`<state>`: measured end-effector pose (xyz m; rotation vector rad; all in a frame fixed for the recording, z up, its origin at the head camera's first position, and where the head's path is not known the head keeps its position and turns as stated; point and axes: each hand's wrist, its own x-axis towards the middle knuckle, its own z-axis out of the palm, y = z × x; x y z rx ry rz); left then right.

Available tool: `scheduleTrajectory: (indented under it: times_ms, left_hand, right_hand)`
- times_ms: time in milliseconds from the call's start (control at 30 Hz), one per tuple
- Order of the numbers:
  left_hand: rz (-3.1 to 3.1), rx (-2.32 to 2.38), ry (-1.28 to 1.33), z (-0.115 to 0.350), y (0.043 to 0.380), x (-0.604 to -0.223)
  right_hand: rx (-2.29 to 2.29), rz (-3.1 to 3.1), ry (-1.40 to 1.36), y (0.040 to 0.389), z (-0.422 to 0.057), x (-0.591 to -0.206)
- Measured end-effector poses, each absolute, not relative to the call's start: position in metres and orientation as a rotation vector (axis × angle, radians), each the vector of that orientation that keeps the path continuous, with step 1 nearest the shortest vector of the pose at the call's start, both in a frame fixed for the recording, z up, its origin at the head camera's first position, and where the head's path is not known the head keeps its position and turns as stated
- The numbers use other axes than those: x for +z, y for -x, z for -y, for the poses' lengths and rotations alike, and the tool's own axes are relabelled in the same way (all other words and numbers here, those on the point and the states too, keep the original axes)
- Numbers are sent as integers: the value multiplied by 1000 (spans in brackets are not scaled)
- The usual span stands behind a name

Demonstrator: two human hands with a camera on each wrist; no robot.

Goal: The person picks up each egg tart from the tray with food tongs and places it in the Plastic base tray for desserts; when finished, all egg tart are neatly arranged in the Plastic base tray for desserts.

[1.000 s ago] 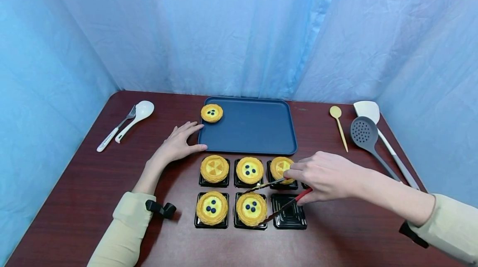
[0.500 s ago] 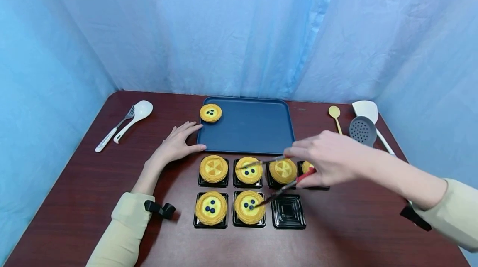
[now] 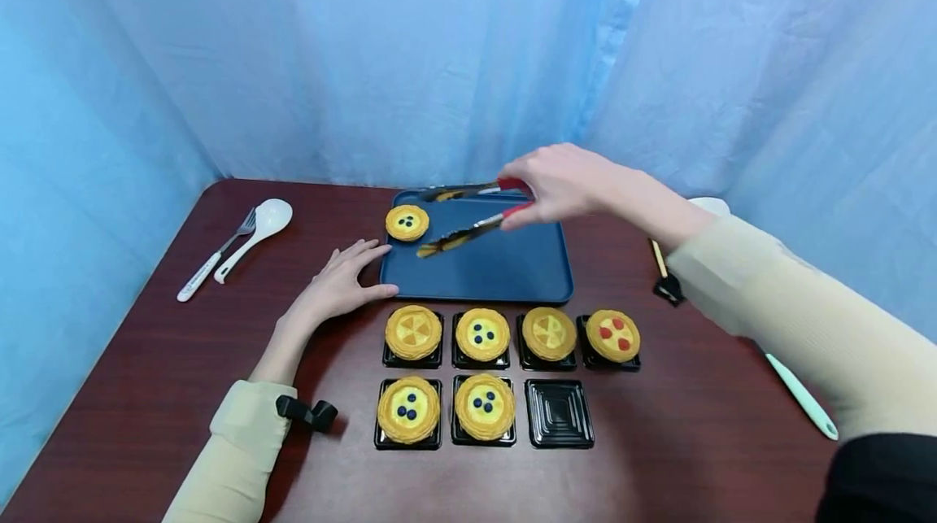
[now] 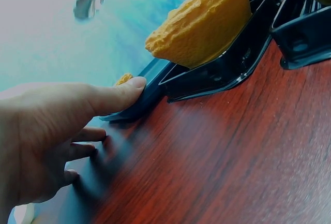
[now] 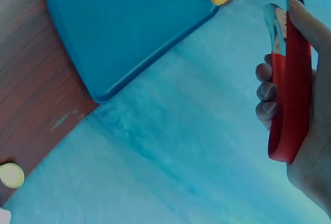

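My right hand (image 3: 552, 185) grips red-handled tongs (image 3: 472, 232) above the blue tray (image 3: 505, 271). The arms of the tongs are spread, with nothing between them; their tips are near a blueberry tart (image 3: 407, 223) at the tray's left end. Fingers spread, my left hand (image 3: 333, 287) touches the tray's left edge. In front of the tray, a row of tarts sits in black plastic holders: two with wedge tops (image 3: 413, 333), one with blueberries and a strawberry tart (image 3: 613, 336). Nearer, two blueberry tarts (image 3: 485, 407) sit beside a bare black holder (image 3: 560, 415).
A fork (image 3: 212, 263) and a white spoon (image 3: 267, 222) lie at the left. At the right, my sleeve hides most of several utensils; a mint-green handle (image 3: 801, 397) shows below it. Blue curtains (image 3: 468, 59) rise behind the table.
My right hand has lifted the tongs away from the tarts in the holders and carried them up and forward over the tray. The strawberry tart is uncovered now. My left hand stays at the tray.
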<state>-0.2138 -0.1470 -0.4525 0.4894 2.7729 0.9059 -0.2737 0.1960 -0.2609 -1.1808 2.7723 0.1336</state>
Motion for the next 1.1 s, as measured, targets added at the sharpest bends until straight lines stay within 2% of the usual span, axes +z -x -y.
scheduleTrajectory:
  times_ms: [200, 400, 767, 1100]
  left_hand:
    - [-2767, 913, -488, 142, 210, -453]
    - [-2773, 910, -493, 141, 209, -454]
    - [-2776, 889, -476, 143, 208, -451]
    - [-2773, 894, -483, 141, 208, -449]
  right_hand:
    - [153, -2755, 1024, 312, -174, -278]
    - [132, -2726, 948, 331, -158, -287]
    - [219, -2665, 950, 337, -139, -308]
    - [245, -2683, 975, 337, -136, -313]
